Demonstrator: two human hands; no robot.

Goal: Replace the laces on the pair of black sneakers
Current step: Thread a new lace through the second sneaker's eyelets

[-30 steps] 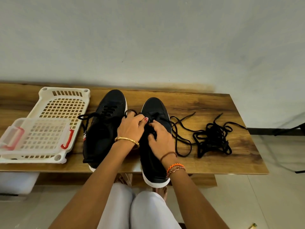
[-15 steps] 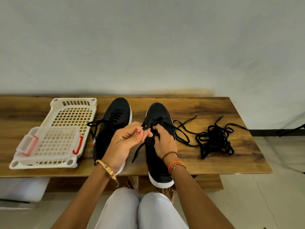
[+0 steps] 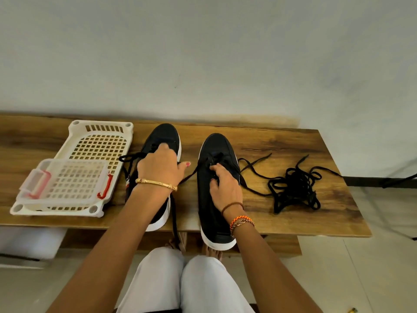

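Two black sneakers with white soles stand side by side on a wooden table [image 3: 282, 143], toes pointing away from me. My left hand [image 3: 161, 168] hovers over the left sneaker [image 3: 165, 134] with its fingers curled. A black lace [image 3: 191, 175] runs taut from the right sneaker's eyelets to under this hand, and its end hangs over the table's front edge. My right hand [image 3: 222, 188] lies on the right sneaker [image 3: 216, 145] and grips it at the eyelets with thumb and fingers. A tangled pile of black laces [image 3: 293, 190] lies to the right.
A white perforated plastic basket [image 3: 101, 141] sits at the table's left, with a smaller clear basket with red handles [image 3: 67, 179] on top of it. My knees in white trousers are below the table's front edge. A wall stands directly behind the table.
My left hand has moved left from the right sneaker to over the left sneaker, drawing the lace out sideways. My right hand has stayed at the right sneaker's eyelets.
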